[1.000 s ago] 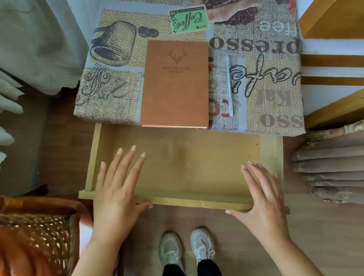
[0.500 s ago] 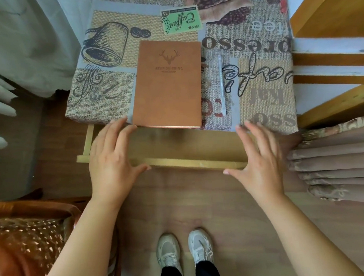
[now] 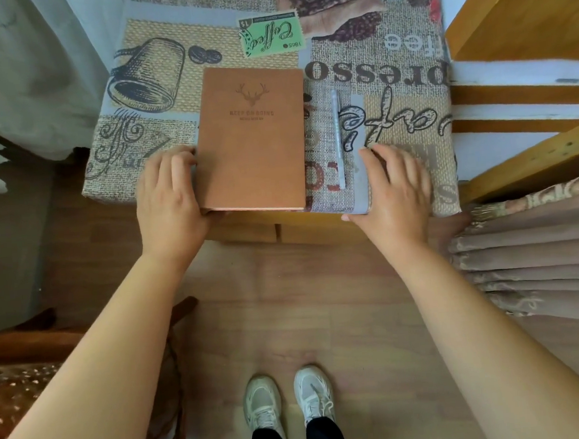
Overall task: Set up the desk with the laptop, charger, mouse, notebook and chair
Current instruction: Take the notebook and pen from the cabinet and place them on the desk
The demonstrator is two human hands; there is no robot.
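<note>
A brown notebook (image 3: 251,136) with a deer-head emblem lies closed on the desk (image 3: 411,114), which is covered by a coffee-print cloth. Its near end slightly overhangs the desk's front edge. My left hand (image 3: 168,200) lies flat over the front edge, fingers touching the notebook's left side and thumb under its near corner. My right hand (image 3: 395,188) rests flat on the front edge to the right of a white pen (image 3: 337,137). The wicker chair (image 3: 18,375) is at the lower left. The drawer front (image 3: 316,229) sits flush under the desk. No laptop, charger or mouse is in view.
White curtains (image 3: 30,66) hang at the left and folded beige curtains (image 3: 540,253) at the right. A wooden frame (image 3: 524,14) stands right of the desk. My feet in white shoes (image 3: 289,401) stand on wooden floor in front.
The open drawer has slid in under the desk, pushed by both hands. My hands now rest on the desk's front edge, the left one against the notebook.
</note>
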